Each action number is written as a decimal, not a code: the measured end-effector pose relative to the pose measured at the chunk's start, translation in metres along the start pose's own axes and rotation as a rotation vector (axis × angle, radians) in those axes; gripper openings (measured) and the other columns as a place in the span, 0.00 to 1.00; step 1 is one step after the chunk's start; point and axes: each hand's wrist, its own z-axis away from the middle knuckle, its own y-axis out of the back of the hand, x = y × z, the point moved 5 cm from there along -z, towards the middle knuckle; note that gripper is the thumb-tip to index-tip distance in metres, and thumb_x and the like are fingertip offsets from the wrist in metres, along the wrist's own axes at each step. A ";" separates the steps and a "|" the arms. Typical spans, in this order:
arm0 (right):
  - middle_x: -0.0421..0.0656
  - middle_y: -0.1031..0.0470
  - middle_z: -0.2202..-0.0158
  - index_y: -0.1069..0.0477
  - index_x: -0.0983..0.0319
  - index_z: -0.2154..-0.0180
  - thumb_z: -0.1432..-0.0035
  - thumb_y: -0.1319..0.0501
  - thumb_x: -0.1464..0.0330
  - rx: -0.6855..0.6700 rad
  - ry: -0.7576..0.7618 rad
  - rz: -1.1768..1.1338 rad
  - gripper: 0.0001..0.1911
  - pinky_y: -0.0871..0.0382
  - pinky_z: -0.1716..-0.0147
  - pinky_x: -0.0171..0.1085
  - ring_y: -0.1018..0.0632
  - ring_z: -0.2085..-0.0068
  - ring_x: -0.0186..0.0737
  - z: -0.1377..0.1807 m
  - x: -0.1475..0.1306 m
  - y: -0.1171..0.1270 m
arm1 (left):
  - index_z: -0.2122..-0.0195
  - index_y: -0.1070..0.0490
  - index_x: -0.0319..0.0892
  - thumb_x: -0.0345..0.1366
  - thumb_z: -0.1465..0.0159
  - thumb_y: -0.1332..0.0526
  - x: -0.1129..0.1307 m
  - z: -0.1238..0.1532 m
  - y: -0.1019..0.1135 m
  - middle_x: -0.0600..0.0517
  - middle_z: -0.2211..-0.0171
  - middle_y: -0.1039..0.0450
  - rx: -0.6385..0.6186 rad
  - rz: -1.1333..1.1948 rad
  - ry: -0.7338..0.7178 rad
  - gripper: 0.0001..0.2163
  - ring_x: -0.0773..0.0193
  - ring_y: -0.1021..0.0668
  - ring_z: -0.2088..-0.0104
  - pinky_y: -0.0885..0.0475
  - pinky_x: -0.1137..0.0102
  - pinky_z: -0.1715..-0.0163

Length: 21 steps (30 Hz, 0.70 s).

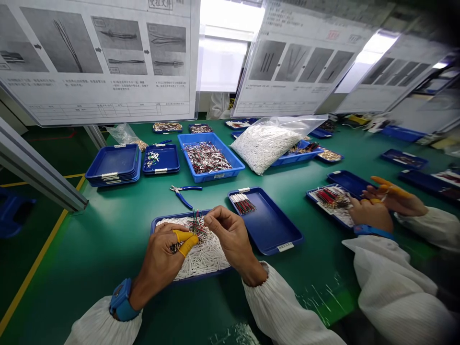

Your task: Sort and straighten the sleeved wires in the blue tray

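My left hand [163,258], with yellow finger cots on thumb and forefinger, is closed around a bundle of thin red and green wires [196,224]. My right hand [230,235] is pinched shut at the top of the same bundle. Both hands hover over a blue tray [158,222] filled with small white tubes [204,256]. Just to the right lies another blue tray [273,230] with a small bunch of finished wires [243,203] at its far end.
Blue-handled pliers [183,193] lie on the green table beyond my tray. A bin of wires [208,157], stacked trays [114,164] and a bag of white tubes [268,141] stand farther back. A co-worker's hands [381,203] work at right. Instruction sheets hang overhead.
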 end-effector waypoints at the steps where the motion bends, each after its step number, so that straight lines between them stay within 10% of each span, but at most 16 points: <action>1: 0.39 0.27 0.71 0.25 0.60 0.68 0.43 0.29 0.58 -0.021 -0.004 0.007 0.12 0.33 0.68 0.35 0.29 0.69 0.36 0.000 0.000 -0.001 | 0.65 0.17 0.49 0.38 0.36 0.34 -0.001 0.000 0.000 0.50 0.64 0.17 -0.004 -0.002 0.007 0.05 0.55 0.19 0.58 0.26 0.56 0.54; 21: 0.40 0.27 0.70 0.26 0.60 0.71 0.39 0.33 0.61 -0.056 0.072 0.141 0.12 0.31 0.62 0.39 0.26 0.65 0.40 -0.002 0.000 -0.004 | 0.71 0.20 0.47 0.32 0.36 0.36 0.008 0.002 -0.004 0.50 0.62 0.17 -0.117 -0.110 -0.117 0.07 0.54 0.19 0.55 0.30 0.53 0.52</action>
